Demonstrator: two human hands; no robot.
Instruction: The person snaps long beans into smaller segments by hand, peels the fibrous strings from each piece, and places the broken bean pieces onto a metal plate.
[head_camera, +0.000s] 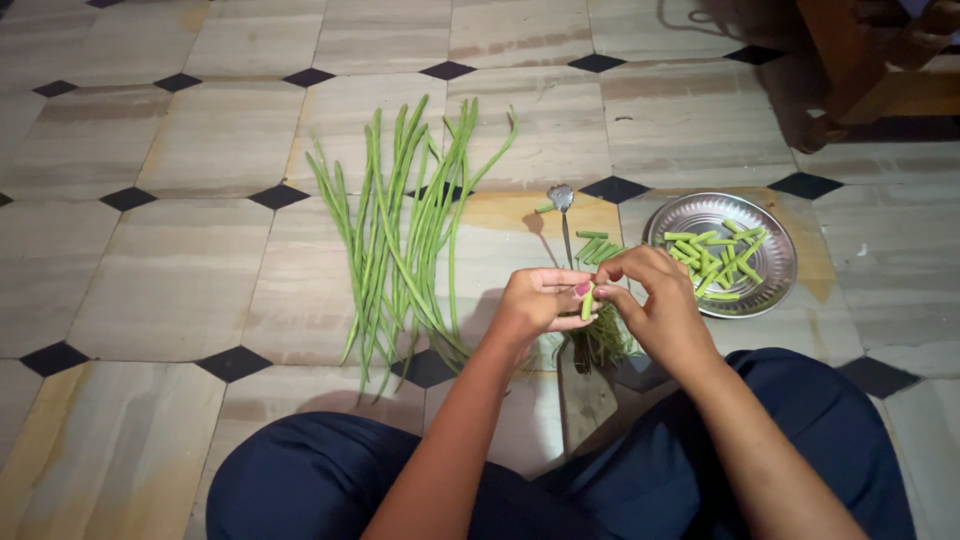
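Short green bean piece (587, 301) pinched upright between both hands, dead centre of the view, right above the lap. Left hand (535, 303) clamped on it from the 9 o'clock side with thumb and fingertips, right hand (655, 300) closing in from 3 o'clock with fingertips pressed to the same piece, so both hands shut on one bit of bean, not spread. Looks like mid-snap, breaking a long bean into short lengths, though whether it's already parted is hard to tell. Just past the hands at 12 o'clock, a few cut pieces (597, 248) lying on the tile beside an upright blade (563, 215) on a stand, its base hidden by the hands. Out at 2 o'clock, a round steel plate (775, 262) with a small heap of chopped bits. Over at 10 o'clock, a big loose bunch of uncut long beans (405, 225) fanned out on the floor (160, 270), well apart from the plate. Judging by that pile, only a small share done. Next up probably calls for a clean break or a pass over the blade, then a short reach to 2 o'clock
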